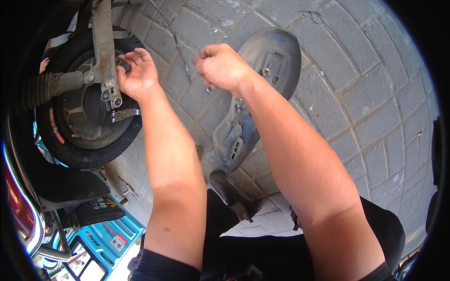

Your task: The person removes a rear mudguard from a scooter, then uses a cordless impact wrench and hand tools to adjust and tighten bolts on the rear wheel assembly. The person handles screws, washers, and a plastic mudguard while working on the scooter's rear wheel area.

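Observation:
My left hand [140,75] is at the metal swing arm [104,44] beside the wheel. Its thumb and fingers curl round a small dark part [124,65] against the arm; what that part is, I cannot make out. My right hand [222,68] hangs over the paving with its fingers bent together, and whatever is in them is hidden. Just below it a metal nut [209,89] lies on the ground. A black tyre [89,161] surrounds the wheel's dark hub [89,119]. Below the left hand, a bolted bracket [112,98] sits at the end of the arm.
A long grey plastic cover [288,51] lies on the paving bricks [347,98], holding a round metal piece [266,72], a coiled spring [240,112] and other loose parts. A thin dark rod or cable [180,51] lies nearby. My shoe [229,189] is close to the cover. Turquoise crates [105,239] stand lower left.

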{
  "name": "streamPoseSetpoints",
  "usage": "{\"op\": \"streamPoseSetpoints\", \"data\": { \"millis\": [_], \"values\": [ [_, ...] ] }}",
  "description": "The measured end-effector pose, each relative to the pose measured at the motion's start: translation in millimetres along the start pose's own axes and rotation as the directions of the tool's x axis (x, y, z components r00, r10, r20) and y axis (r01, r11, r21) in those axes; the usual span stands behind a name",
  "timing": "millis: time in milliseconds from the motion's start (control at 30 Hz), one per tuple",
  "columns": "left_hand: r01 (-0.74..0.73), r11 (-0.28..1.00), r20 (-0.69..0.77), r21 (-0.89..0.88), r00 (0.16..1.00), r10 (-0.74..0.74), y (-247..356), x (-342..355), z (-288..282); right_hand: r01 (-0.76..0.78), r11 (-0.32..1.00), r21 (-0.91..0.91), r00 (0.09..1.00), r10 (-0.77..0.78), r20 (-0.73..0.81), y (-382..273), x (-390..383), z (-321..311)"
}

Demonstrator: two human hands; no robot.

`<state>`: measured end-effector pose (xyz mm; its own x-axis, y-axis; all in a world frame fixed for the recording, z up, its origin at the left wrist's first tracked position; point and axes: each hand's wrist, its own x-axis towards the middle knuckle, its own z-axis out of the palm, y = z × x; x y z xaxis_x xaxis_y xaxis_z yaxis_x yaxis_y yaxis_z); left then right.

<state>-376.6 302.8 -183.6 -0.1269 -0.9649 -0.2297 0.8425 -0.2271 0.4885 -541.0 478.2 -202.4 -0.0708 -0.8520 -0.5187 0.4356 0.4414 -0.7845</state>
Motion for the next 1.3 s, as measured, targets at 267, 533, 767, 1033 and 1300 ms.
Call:
{"op": "streamPoseSetpoints", "data": {
  "millis": [267, 533, 767, 1033, 1300],
  "values": [
    [0.033, 0.968, -0.065, 0.25, 0.998, -0.017, 13.9, -9.8, -19.4, 0.295, 0.881, -0.37, 0.954, -0.296, 0.055, -73.8, 50.4, 36.8],
    [0.033, 0.961, 0.057, 0.273, 0.997, -0.05, 6.8, -12.3, -16.7, 0.329, 0.85, -0.411, 0.936, -0.235, 0.262, -111.5, 88.3, 60.7],
    [0.035, 0.96, 0.055, 0.279, 0.997, -0.052, 2.3, -18.6, -10.9, 0.362, 0.846, -0.392, 0.927, -0.371, 0.056, -104.5, 100.8, 71.5],
    [0.101, 0.975, 0.126, 0.199, 0.984, -0.128, 3.7, -14.1, -10.5, 0.26, 0.957, -0.126, 0.925, -0.209, 0.317, -102.1, 107.3, 90.5],
    [0.128, 0.974, 0.105, 0.187, 0.983, -0.149, 4.0, -8.8, -6.7, 0.246, 0.965, -0.094, 0.939, -0.213, 0.268, -96.4, 106.4, 95.6]
  ]
}}
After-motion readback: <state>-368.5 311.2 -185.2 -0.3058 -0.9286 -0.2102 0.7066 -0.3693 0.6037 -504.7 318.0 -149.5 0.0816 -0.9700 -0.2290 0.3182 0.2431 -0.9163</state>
